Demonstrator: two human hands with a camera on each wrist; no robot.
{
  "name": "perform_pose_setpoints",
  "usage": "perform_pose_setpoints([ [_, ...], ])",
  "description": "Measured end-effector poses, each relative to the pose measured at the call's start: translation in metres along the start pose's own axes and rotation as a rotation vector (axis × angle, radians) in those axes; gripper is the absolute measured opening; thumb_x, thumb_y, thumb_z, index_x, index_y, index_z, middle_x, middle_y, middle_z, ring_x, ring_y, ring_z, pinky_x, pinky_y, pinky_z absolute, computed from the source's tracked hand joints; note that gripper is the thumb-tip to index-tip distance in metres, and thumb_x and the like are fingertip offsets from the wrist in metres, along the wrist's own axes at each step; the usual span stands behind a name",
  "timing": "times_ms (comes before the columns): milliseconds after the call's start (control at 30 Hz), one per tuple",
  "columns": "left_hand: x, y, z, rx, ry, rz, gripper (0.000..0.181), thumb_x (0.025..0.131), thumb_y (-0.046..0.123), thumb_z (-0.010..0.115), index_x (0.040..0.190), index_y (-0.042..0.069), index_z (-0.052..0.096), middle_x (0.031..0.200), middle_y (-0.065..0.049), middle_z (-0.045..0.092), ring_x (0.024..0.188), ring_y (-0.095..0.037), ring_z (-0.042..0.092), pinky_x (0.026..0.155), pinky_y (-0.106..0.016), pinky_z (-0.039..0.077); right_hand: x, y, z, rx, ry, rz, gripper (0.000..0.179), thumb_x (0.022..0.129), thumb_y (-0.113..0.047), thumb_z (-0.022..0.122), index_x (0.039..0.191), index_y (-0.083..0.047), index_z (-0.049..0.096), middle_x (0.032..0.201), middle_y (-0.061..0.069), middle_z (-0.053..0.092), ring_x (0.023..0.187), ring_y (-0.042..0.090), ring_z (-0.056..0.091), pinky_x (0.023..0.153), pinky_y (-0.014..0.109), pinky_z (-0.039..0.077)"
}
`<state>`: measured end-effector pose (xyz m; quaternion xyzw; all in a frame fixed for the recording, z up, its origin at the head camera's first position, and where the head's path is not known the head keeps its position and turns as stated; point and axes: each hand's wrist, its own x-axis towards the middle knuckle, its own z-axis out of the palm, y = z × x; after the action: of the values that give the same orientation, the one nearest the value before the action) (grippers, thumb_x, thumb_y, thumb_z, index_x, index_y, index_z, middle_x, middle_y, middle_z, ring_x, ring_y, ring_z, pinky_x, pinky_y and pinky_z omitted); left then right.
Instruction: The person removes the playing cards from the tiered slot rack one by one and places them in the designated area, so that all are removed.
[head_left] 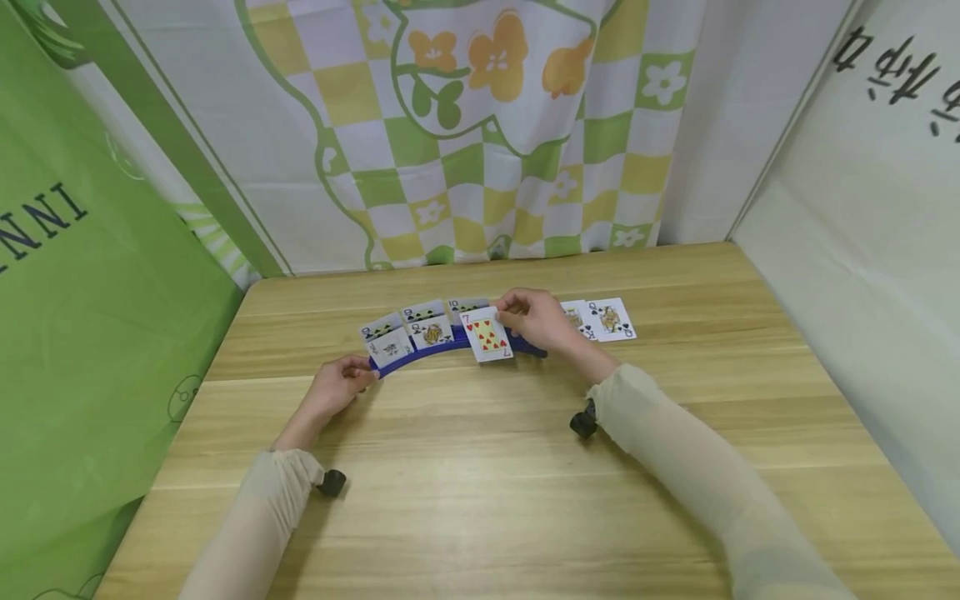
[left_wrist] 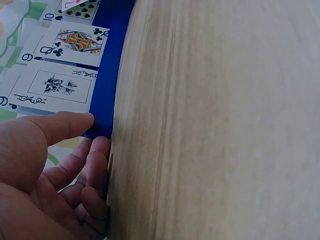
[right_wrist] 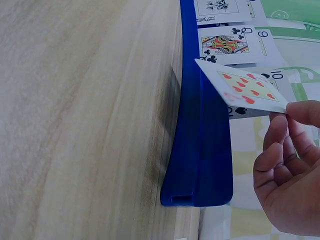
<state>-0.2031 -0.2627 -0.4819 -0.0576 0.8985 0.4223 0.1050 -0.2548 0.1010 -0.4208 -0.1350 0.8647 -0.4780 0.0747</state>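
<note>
A curved blue card holder (head_left: 431, 353) stands on the table with cards upright in it. At its left end my left hand (head_left: 336, 390) grips it, thumb on the front of the blue rail (left_wrist: 104, 112). My right hand (head_left: 536, 321) pinches a seven of hearts (head_left: 486, 337) by one corner, in front of the ten of spades (right_wrist: 245, 111). In the front row are a joker (head_left: 390, 350) and a queen of clubs (head_left: 433, 335). Cards marked 9 (head_left: 423, 311) stand behind them, partly covered. The right end of the holder (right_wrist: 210, 170) holds no card in the right wrist view.
To the right of the holder, a queen card (head_left: 611, 319) and a partly hidden king card (head_left: 576, 318) lie face up on the wooden table (head_left: 480, 483). A patterned curtain (head_left: 480, 167) hangs behind the table. Green (head_left: 97, 333) and white (head_left: 847, 250) panels flank it.
</note>
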Motion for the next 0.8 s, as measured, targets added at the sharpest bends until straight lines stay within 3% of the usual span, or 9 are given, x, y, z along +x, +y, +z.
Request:
perform_pose_setpoints([
  [200, 0.000, 0.000, 0.000, -0.008, -0.006, 0.003, 0.036, 0.096, 0.024, 0.066, 0.122, -0.001, 0.062, 0.113, -0.020, 0.068, 0.087, -0.019, 0.061, 0.068, -0.025, 0.048, -0.001, 0.002, -0.003, 0.029, 0.000, 0.029, 0.017, 0.097, -0.024, 0.064, 0.107, -0.011, 0.068, 0.097, 0.008, 0.070, 0.078, 0.026, 0.066, 0.065, 0.030, 0.053],
  [467, -0.001, 0.001, 0.000, -0.010, -0.004, -0.002, 0.037, 0.095, 0.023, 0.066, 0.122, -0.001, 0.061, 0.112, -0.020, 0.069, 0.086, -0.019, 0.062, 0.068, -0.025, 0.049, -0.005, 0.004, -0.009, 0.047, 0.004, 0.068, 0.019, 0.098, -0.024, 0.062, 0.110, -0.011, 0.067, 0.101, 0.009, 0.069, 0.077, 0.019, 0.062, 0.067, 0.029, 0.053],
  [700, 0.000, -0.001, 0.001, -0.015, -0.005, 0.004, 0.038, 0.095, 0.023, 0.066, 0.123, -0.002, 0.061, 0.111, -0.019, 0.069, 0.085, -0.019, 0.062, 0.068, -0.025, 0.049, -0.008, 0.007, -0.017, 0.069, 0.013, 0.098, 0.021, 0.098, -0.023, 0.062, 0.113, -0.010, 0.066, 0.105, 0.011, 0.069, 0.081, 0.022, 0.063, 0.079, 0.045, 0.057],
  [800, -0.001, -0.001, 0.001, -0.014, -0.006, 0.003, 0.037, 0.095, 0.022, 0.065, 0.123, -0.002, 0.060, 0.112, -0.019, 0.069, 0.085, -0.019, 0.063, 0.068, -0.025, 0.049, -0.010, 0.008, -0.021, 0.074, 0.017, 0.106, 0.022, 0.098, -0.024, 0.061, 0.114, -0.010, 0.066, 0.107, 0.011, 0.068, 0.085, 0.023, 0.063, 0.081, 0.045, 0.057],
])
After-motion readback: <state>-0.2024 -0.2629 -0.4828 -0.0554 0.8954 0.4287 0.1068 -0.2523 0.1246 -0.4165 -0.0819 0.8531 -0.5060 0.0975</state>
